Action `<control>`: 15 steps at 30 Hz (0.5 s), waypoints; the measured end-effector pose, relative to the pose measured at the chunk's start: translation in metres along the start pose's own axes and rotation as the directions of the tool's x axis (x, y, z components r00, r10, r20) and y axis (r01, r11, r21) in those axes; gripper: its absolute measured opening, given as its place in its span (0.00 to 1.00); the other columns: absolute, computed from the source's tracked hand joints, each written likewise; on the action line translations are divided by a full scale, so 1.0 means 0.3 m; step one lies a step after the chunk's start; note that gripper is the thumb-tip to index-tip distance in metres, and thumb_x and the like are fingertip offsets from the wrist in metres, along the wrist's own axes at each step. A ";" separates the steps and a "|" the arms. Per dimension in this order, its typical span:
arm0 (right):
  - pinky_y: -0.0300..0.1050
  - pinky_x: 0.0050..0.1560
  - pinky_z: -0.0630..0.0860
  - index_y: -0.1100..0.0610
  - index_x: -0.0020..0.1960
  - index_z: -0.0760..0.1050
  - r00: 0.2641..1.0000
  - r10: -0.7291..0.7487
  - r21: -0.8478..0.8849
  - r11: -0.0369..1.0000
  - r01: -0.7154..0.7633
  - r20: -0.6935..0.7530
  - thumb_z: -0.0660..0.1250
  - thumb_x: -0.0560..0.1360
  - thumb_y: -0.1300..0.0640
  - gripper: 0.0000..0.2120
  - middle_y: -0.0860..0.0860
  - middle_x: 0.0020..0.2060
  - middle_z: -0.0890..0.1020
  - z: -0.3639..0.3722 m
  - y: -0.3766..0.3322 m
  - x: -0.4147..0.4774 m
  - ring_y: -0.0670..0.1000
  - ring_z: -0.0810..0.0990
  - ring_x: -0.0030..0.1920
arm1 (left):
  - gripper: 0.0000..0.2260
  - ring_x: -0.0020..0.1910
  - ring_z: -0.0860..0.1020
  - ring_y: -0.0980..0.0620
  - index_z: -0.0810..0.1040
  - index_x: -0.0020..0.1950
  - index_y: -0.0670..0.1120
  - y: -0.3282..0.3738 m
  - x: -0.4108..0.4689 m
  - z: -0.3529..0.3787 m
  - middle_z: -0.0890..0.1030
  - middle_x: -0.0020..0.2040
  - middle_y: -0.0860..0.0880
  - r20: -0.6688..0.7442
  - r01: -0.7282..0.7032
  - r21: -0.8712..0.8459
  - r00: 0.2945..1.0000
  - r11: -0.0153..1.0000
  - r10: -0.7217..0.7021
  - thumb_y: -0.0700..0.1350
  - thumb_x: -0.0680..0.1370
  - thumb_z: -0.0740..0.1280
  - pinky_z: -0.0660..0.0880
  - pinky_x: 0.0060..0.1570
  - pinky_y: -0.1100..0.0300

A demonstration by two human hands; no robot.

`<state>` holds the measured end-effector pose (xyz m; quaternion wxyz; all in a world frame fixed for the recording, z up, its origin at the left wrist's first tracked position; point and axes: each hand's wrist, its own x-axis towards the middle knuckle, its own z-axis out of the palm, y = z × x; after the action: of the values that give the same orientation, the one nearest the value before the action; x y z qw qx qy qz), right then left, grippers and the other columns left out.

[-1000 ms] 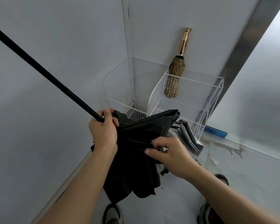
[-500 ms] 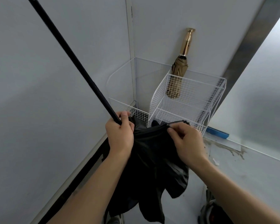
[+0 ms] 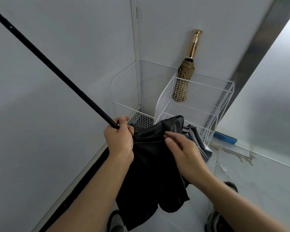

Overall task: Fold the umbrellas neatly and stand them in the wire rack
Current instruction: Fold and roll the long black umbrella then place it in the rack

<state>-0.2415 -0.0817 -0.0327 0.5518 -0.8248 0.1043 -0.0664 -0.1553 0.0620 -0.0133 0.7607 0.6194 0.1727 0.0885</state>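
L hand (image 3: 120, 138) fists slim black umbrella (image 3: 151, 164) shaft, axis slanting up-left; R hand (image 3: 182, 151) pinches glossy limp canopy.

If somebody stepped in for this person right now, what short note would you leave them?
Left hand: shut around the black umbrella where the shaft meets the canopy, shaft pointing up and left.
Right hand: pinching a fold of the black fabric near the top.
Things: white wire rack stands in the corner. The tan umbrella with the gold handle is folded and standing in it. A grey umbrella lies low in front of the rack, partly hidden.
Done: tan one racked.
Left: gather and wrap the loose black canopy, stand it in the rack, then probably handle the grey one.
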 end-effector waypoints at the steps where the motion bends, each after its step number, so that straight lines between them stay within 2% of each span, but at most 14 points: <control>1: 0.47 0.61 0.78 0.49 0.62 0.78 0.997 0.076 0.087 0.993 -0.077 0.009 0.63 0.81 0.55 0.11 0.44 0.53 0.84 -0.004 0.001 0.012 0.42 0.82 0.56 | 0.12 0.21 0.68 0.60 0.76 0.43 0.42 0.002 -0.001 0.000 0.69 0.22 0.53 0.003 -0.004 0.000 1.000 1.000 0.004 0.40 0.84 0.59 0.69 0.29 0.72; 3: 0.51 0.60 0.79 0.49 0.61 0.80 0.997 0.065 -0.029 0.998 -0.064 0.044 0.65 0.80 0.57 0.11 0.43 0.50 0.85 -0.018 0.015 0.026 0.43 0.83 0.52 | 0.12 0.21 0.68 0.60 0.77 0.42 0.43 0.006 0.000 -0.002 0.69 0.23 0.53 0.015 -0.010 -0.004 1.000 1.000 0.010 0.39 0.83 0.59 0.70 0.30 0.72; 5: 0.49 0.64 0.75 0.49 0.67 0.76 0.982 0.002 -0.212 0.977 0.039 0.190 0.71 0.74 0.53 0.21 0.42 0.57 0.82 -0.024 0.022 0.019 0.42 0.80 0.57 | 0.12 0.22 0.68 0.59 0.77 0.42 0.44 0.011 -0.006 -0.003 0.69 0.21 0.54 0.036 -0.007 0.002 0.999 1.000 0.007 0.39 0.83 0.59 0.70 0.32 0.69; 7: 0.47 0.71 0.67 0.49 0.76 0.64 0.937 0.010 -0.365 0.922 0.125 0.348 0.74 0.68 0.47 0.39 0.44 0.69 0.73 -0.016 0.026 0.004 0.45 0.71 0.70 | 0.12 0.23 0.69 0.58 0.77 0.41 0.44 0.018 -0.018 -0.002 0.69 0.21 0.54 0.059 -0.009 0.007 0.998 1.000 0.009 0.39 0.83 0.60 0.70 0.34 0.65; 9: 0.48 0.74 0.60 0.48 0.80 0.51 0.908 0.043 -0.544 0.812 0.211 0.417 0.72 0.68 0.43 0.47 0.44 0.77 0.61 -0.001 0.031 -0.003 0.48 0.60 0.76 | 0.12 0.25 0.69 0.56 0.77 0.42 0.44 0.027 -0.039 0.002 0.69 0.21 0.53 0.092 -0.003 -0.002 0.996 1.000 0.003 0.40 0.83 0.60 0.69 0.37 0.61; 10: 0.48 0.73 0.60 0.48 0.80 0.50 0.913 0.040 -0.604 0.762 0.234 0.405 0.71 0.70 0.43 0.46 0.44 0.77 0.60 0.006 0.033 -0.007 0.49 0.59 0.77 | 0.11 0.26 0.69 0.55 0.77 0.42 0.43 0.030 -0.052 0.004 0.69 0.22 0.52 0.114 0.009 -0.020 0.993 1.000 -0.006 0.40 0.83 0.61 0.69 0.38 0.59; 11: 0.49 0.71 0.63 0.48 0.79 0.53 0.927 0.035 -0.632 0.742 0.226 0.373 0.70 0.72 0.45 0.41 0.45 0.75 0.64 0.010 0.039 -0.006 0.51 0.63 0.75 | 0.11 0.28 0.70 0.53 0.78 0.42 0.43 0.032 -0.065 0.005 0.69 0.22 0.52 0.145 0.031 -0.044 0.989 0.999 -0.024 0.41 0.83 0.61 0.69 0.39 0.57; 12: 0.50 0.66 0.69 0.46 0.75 0.60 0.941 0.031 -0.636 0.745 0.202 0.336 0.70 0.73 0.47 0.34 0.47 0.70 0.72 0.012 0.041 -0.002 0.53 0.70 0.70 | 0.12 0.29 0.70 0.52 0.78 0.42 0.43 0.034 -0.076 0.005 0.70 0.23 0.51 0.182 0.057 -0.065 0.982 0.996 -0.044 0.42 0.83 0.61 0.69 0.40 0.56; 13: 0.51 0.60 0.73 0.46 0.67 0.68 0.952 0.041 -0.615 0.772 0.162 0.302 0.70 0.72 0.48 0.25 0.47 0.61 0.79 0.008 0.045 0.007 0.54 0.76 0.62 | 0.12 0.30 0.70 0.52 0.78 0.42 0.43 0.038 -0.086 0.004 0.71 0.24 0.50 0.227 0.079 -0.074 0.972 0.994 -0.061 0.43 0.83 0.61 0.69 0.40 0.56; 15: 0.52 0.49 0.77 0.50 0.52 0.76 0.946 0.070 -0.500 0.860 0.104 0.316 0.72 0.70 0.51 0.12 0.46 0.44 0.83 -0.005 0.038 0.027 0.50 0.81 0.48 | 0.13 0.31 0.73 0.52 0.79 0.40 0.44 0.054 -0.092 -0.007 0.74 0.28 0.48 0.329 0.065 -0.073 0.944 0.995 -0.037 0.44 0.83 0.62 0.72 0.39 0.57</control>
<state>-0.2349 -0.0891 -0.0426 0.3228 -0.9415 0.0188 0.0949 -0.1803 0.0578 0.0062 0.8058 0.5889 0.0564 -0.0281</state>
